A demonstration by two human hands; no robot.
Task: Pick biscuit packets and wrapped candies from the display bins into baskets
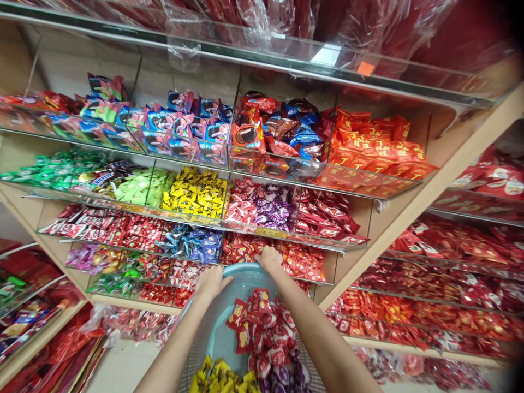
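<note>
Both hands are at the far rim of a teal plastic basket (216, 316). My left hand (212, 282) is closed on the rim's left part, its thumb over the edge. My right hand (269, 258) has its fingers curled at the rim's far right part. Inside the basket lie red packets (244, 337), red-and-white wrapped candies (278, 341), purple ones (289, 376) at the lower right and yellow ones (221, 377) at the lower left. The far rim is right in front of the lower shelf's red packets (305, 261).
A tiered wooden shelf (347, 273) with clear dividers holds yellow candies (194, 192), green candies (143, 185), orange packets (368, 147) and blue packets (164, 123). More candy shelves (470, 240) stand to the right, and another rack (36, 322) at the lower left.
</note>
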